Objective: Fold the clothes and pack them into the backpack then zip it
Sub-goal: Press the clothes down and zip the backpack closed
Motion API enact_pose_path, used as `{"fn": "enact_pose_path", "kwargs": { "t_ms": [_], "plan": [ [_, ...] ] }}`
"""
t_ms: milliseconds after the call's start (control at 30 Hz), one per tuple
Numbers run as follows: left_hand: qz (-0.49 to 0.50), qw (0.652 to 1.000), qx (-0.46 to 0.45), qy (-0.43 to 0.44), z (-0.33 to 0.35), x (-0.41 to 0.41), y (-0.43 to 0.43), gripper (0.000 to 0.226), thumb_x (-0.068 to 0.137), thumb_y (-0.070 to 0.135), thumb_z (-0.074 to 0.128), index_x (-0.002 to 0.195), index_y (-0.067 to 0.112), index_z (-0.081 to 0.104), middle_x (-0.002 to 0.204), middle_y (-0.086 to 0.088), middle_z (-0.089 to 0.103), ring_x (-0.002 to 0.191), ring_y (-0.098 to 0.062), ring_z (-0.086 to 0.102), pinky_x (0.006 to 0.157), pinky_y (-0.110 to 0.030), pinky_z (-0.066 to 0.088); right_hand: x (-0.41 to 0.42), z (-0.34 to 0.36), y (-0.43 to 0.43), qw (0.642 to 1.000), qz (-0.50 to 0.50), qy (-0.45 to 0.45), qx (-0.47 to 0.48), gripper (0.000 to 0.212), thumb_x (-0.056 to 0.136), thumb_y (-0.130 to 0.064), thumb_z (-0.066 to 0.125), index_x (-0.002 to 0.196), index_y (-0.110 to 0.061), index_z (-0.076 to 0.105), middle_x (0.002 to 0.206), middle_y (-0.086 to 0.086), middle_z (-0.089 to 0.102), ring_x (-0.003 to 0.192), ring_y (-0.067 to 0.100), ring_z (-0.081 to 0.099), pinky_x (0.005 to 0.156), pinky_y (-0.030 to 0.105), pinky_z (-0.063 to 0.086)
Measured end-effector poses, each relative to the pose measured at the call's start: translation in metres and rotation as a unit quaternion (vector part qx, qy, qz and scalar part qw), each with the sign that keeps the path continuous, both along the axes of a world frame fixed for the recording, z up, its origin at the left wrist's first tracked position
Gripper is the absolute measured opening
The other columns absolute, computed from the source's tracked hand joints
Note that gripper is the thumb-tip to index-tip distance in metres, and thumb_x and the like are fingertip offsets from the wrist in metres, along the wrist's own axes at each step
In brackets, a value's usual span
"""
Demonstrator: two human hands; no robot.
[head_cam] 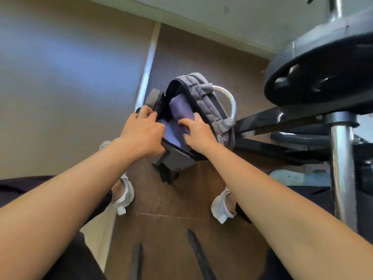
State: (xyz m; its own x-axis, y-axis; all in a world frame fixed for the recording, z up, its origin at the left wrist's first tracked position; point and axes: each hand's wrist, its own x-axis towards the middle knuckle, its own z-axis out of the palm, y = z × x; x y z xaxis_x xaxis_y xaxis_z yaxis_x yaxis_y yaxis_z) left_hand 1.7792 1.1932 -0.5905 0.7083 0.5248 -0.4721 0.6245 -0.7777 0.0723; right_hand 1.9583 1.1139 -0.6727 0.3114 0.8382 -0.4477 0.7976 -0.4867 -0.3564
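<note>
Holding the backpack (210, 102) open on the floor (173, 201), between the two shoes (125, 196). Left hand (141, 132) curled over the near-left rim of the opening, fingers hooked on the flap, probably to keep the mouth spread and the bag from tipping while cloth goes in. Just right of it, inside the opening and between both hands, folded purple clothes (179, 112), standing partly above the rim, not yet fully down. Right hand (198, 132) flat on that cloth, fingers spread and pressing, gripping nothing as far as can be told; likely pushing the bundle deeper so the zip can close. Zip track around the opening wide apart, so zipping not yet begun. Beyond the right hand, a white curved bar (230, 100) touching the bag's far side, seemingly propping it. Farther right, well apart, a black weight plate (323, 63) on a chrome post (343, 168).
</note>
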Motion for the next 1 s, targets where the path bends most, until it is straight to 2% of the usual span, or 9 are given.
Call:
{"fn": "enact_pose_path", "kwargs": {
  "t_ms": [133, 233, 333, 500, 600, 667, 733, 867, 1000],
  "plan": [
    [0.018, 1.0, -0.003, 0.016, -0.004, 0.0, -0.002, 0.041, 0.089, 0.044, 0.057, 0.124, 0.027, 0.065, 0.157, -0.007, 0.034, 0.154, -0.042, 0.003, 0.122, -0.052, 0.009, 0.006, -0.063, 0.004, 0.986, 0.029, 0.03, -0.162, 0.063, 0.093, -0.02, 0.063, 0.151, -0.033, 0.042, 0.152, 0.014, 0.031, 0.127, 0.046, 0.048, 0.105, 0.046, 0.044],
    [0.035, 0.998, -0.037, 0.029, -0.004, 0.0, -0.005, 0.044, 0.09, 0.043, 0.057, 0.127, 0.021, 0.061, 0.16, -0.004, 0.03, 0.15, -0.048, 0.01, 0.116, -0.051, 0.026, 0.014, -0.093, 0.003, 0.964, 0.026, 0.075, -0.252, 0.071, 0.093, -0.025, 0.065, 0.156, -0.035, 0.034, 0.157, 0.018, 0.033, 0.138, 0.043, 0.042, 0.112, 0.043, 0.039],
    [0.054, 0.995, -0.072, 0.036, -0.003, 0.001, -0.006, 0.044, 0.089, 0.041, 0.061, 0.125, 0.017, 0.058, 0.156, -0.001, 0.031, 0.142, -0.048, 0.021, 0.103, -0.05, 0.042, 0.019, -0.096, 0.007, 0.967, 0.015, 0.095, -0.235, 0.076, 0.088, -0.029, 0.072, 0.155, -0.036, 0.035, 0.152, 0.022, 0.033, 0.135, 0.045, 0.042, 0.11, 0.037, 0.039],
    [0.028, 0.993, -0.107, 0.051, -0.007, -0.003, -0.004, 0.029, 0.088, 0.031, 0.063, 0.115, 0.02, 0.06, 0.145, 0.001, 0.04, 0.129, -0.044, 0.036, 0.091, -0.045, 0.053, 0.008, -0.082, 0.01, 0.991, -0.04, 0.086, -0.094, 0.064, 0.086, -0.032, 0.071, 0.145, -0.043, 0.047, 0.163, 0.014, 0.012, 0.143, 0.047, 0.025, 0.119, 0.049, 0.028],
    [0.014, 0.992, -0.109, 0.056, -0.011, -0.006, -0.004, 0.015, 0.084, 0.028, 0.066, 0.085, 0.026, 0.051, 0.132, 0.004, 0.05, 0.105, -0.034, 0.049, 0.088, -0.043, 0.052, -0.012, -0.073, 0.02, 0.996, -0.013, 0.077, -0.051, 0.079, 0.084, -0.046, 0.074, 0.151, -0.048, 0.033, 0.167, 0.004, -0.01, 0.147, 0.049, 0.014, 0.117, 0.058, 0.026],
    [0.02, 0.99, -0.116, 0.071, -0.009, -0.007, -0.005, 0.033, 0.082, 0.027, 0.069, 0.073, 0.025, 0.038, 0.118, 0.004, 0.053, 0.091, -0.029, 0.047, 0.079, -0.039, 0.049, -0.024, -0.079, 0.029, 0.996, 0.044, 0.041, -0.07, 0.085, 0.083, -0.047, 0.075, 0.152, -0.053, 0.025, 0.165, -0.006, -0.023, 0.146, 0.051, 0.011, 0.113, 0.066, 0.029],
    [0.022, 0.992, -0.092, 0.085, -0.008, -0.009, -0.006, 0.032, 0.081, 0.026, 0.07, 0.078, 0.024, 0.039, 0.111, 0.002, 0.053, 0.097, -0.032, 0.056, 0.069, -0.038, 0.041, -0.033, -0.09, 0.037, 0.989, 0.092, 0.001, -0.112, 0.088, 0.085, -0.044, 0.073, 0.152, -0.055, 0.018, 0.165, -0.008, -0.024, 0.144, 0.051, 0.014, 0.11, 0.066, 0.033],
    [0.024, 0.991, -0.091, 0.098, -0.007, -0.012, -0.003, 0.025, 0.081, 0.023, 0.066, 0.088, 0.025, 0.042, 0.101, 0.002, 0.046, 0.105, -0.032, 0.063, 0.068, -0.037, 0.037, -0.033, -0.105, 0.05, 0.98, 0.119, -0.027, -0.16, 0.097, 0.085, -0.04, 0.077, 0.154, -0.052, 0.011, 0.168, 0.001, -0.009, 0.142, 0.049, 0.023, 0.106, 0.058, 0.04],
    [0.046, 0.983, -0.15, 0.092, -0.007, -0.012, 0.004, 0.033, 0.079, 0.05, 0.07, 0.095, 0.024, 0.055, 0.127, 0.006, 0.053, 0.111, -0.028, 0.059, 0.073, -0.04, 0.046, -0.016, -0.102, 0.066, 0.975, 0.109, 0.005, -0.193, 0.106, 0.076, -0.042, 0.084, 0.157, -0.044, 0.016, 0.168, 0.008, -0.003, 0.142, 0.053, 0.026, 0.111, 0.056, 0.038]
  ]
}}
